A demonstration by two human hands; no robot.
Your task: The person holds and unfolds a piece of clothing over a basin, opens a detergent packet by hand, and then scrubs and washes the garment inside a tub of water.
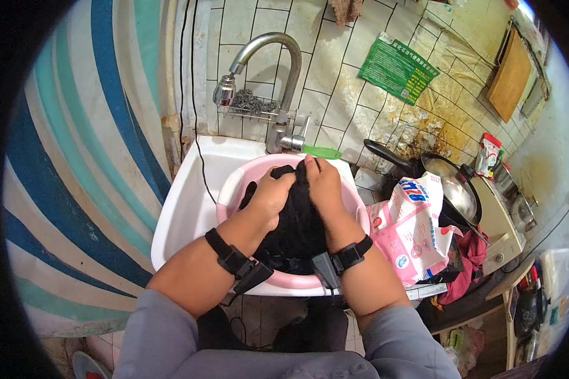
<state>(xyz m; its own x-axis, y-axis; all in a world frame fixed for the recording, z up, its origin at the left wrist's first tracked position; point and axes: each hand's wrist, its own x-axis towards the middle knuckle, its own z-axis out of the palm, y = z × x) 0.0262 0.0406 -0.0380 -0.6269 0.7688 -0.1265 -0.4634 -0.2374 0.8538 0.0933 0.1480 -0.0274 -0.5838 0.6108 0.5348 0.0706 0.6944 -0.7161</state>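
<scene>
A dark, bunched piece of cloth (294,230) fills most of a pink plastic basin (355,201), which sits in a white sink (177,218). Over the basin, my left hand (274,194) is closed on a fold of the cloth. My right hand (323,181) pinches another part of it, close beside the left. Both hands hold the cloth up near the basin's far rim, while its lower part hangs down into the basin. What kind of garment or cloth it is, I cannot tell. Each wrist wears a black strap with a small device.
A curved metal faucet (291,63) rises behind the basin, with a wire rack (250,110) beside it. Something green and flat (322,152) lies on the sink's back edge. To the right stand a pink and white bag (411,237) and a frying pan (468,196). A striped curtain (88,158) hangs left.
</scene>
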